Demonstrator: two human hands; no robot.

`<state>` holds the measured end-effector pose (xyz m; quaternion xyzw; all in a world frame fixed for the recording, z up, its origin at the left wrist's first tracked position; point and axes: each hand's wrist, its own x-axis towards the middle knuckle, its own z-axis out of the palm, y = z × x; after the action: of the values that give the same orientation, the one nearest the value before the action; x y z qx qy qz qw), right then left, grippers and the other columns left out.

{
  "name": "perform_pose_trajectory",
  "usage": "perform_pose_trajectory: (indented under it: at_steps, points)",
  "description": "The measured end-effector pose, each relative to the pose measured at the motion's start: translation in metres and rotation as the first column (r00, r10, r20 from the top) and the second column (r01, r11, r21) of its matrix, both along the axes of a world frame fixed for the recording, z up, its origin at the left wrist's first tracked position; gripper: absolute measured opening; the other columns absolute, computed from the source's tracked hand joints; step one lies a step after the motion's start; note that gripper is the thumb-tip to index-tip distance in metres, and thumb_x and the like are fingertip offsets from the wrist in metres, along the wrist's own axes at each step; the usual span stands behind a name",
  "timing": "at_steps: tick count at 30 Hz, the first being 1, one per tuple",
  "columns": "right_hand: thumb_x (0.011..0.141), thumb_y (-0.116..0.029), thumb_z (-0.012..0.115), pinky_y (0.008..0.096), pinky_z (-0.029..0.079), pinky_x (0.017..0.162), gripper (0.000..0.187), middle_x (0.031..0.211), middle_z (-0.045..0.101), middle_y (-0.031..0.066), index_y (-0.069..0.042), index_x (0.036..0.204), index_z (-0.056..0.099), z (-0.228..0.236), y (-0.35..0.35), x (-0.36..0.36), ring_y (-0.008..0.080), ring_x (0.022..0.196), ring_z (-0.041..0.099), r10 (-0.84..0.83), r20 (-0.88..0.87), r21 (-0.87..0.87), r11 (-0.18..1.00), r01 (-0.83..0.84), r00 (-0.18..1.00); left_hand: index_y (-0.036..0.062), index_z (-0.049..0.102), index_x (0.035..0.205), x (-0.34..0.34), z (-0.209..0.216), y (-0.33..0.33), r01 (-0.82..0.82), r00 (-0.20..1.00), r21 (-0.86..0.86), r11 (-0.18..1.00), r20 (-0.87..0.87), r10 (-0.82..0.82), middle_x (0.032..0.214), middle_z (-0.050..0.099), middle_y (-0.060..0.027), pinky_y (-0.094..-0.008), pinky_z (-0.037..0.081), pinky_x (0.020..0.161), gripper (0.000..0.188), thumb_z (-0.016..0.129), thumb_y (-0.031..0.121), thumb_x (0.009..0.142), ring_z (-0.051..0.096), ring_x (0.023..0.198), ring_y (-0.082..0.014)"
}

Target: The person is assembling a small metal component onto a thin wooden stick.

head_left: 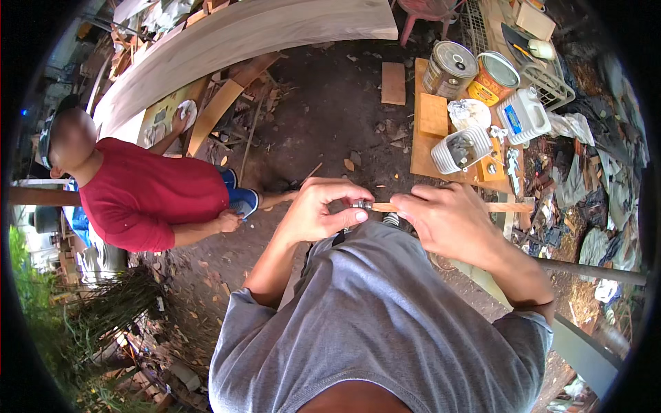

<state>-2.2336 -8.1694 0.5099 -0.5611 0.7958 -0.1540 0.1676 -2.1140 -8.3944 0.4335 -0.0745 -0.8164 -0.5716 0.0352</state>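
In front of my waist, my right hand (451, 219) is closed around a slim wooden stick (509, 207), whose far end sticks out to the right past my knuckles. A small shiny metal piece (363, 204) sits at the stick's left end. My left hand (322, 212) pinches that piece between thumb and fingers. The exact kind of tool is too small to make out. To the left, a person in a red shirt (155, 193) rests a hand holding a white cloth (186, 112) by a board.
A long pale plank (261, 34) spans the back. On a wooden work board (423, 162) at right stand a metal can (451, 67), a yellow-and-red can (494, 77), a white jug (523, 115) and a white container (461, 150). Scraps litter the right side.
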Motion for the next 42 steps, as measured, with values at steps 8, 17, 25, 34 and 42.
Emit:
perform_pose_trajectory:
  at_steps: [8,17,25,34,42]
  points:
    - [0.085,-0.012,0.064,0.0428,0.05,0.058,0.024,0.079,0.062,0.0092,-0.007,0.108,0.066,-0.013,0.001,0.003,0.0308,0.066,0.062,-0.026,0.026,-0.157,0.987,0.03,0.999,-0.0047,0.07,0.099,0.007,-0.02,0.019,-0.191,0.968,0.265,0.945,-0.107,0.225,0.084,0.069,-0.0108,-0.0245,0.048,0.065,0.028,0.076,0.017,0.083,0.064,0.072,-0.0132]
    - [0.084,-0.007,0.068,0.0385,0.051,0.053,0.018,0.075,0.064,0.0114,-0.005,0.102,0.068,-0.021,0.013,0.001,0.0299,0.061,0.063,-0.235,0.231,-0.493,0.808,0.322,0.944,-0.0037,0.064,0.113,0.027,-0.052,-0.008,-0.426,0.884,0.53,0.733,0.071,0.463,0.09,0.069,-0.0101,-0.0303,0.054,0.077,0.037,0.067,0.026,0.091,0.067,0.082,-0.0162]
    - [0.083,-0.014,0.069,0.0393,0.049,0.05,0.021,0.074,0.059,0.0077,-0.008,0.103,0.067,-0.022,0.009,0.012,0.0286,0.055,0.06,-0.078,0.067,-0.36,0.928,0.097,0.995,-0.0062,0.058,0.121,0.024,-0.049,0.021,-0.125,0.983,0.797,0.591,0.019,0.182,0.106,0.064,-0.0168,-0.0382,0.052,0.087,0.044,0.064,0.027,0.093,0.064,0.098,-0.025]
    - [0.083,-0.011,0.068,0.0394,0.045,0.049,0.021,0.072,0.057,0.0085,-0.007,0.104,0.069,-0.014,0.008,0.015,0.0279,0.054,0.057,-0.065,0.047,-0.332,0.94,0.077,0.997,-0.0037,0.06,0.121,0.024,-0.05,0.022,-0.051,0.987,0.808,0.587,-0.049,0.153,0.108,0.067,-0.0155,-0.0379,0.052,0.087,0.04,0.064,0.026,0.094,0.065,0.101,-0.0224]
    - [0.084,-0.013,0.068,0.0395,0.045,0.049,0.022,0.073,0.057,0.0082,-0.008,0.106,0.068,-0.012,0.01,0.014,0.0282,0.054,0.056,-0.05,0.018,-0.295,0.954,0.053,0.999,-0.0039,0.061,0.12,0.024,-0.05,0.021,-0.073,0.987,0.741,0.667,-0.04,0.153,0.107,0.068,-0.0132,-0.0333,0.052,0.085,0.038,0.065,0.023,0.094,0.066,0.095,-0.0194]
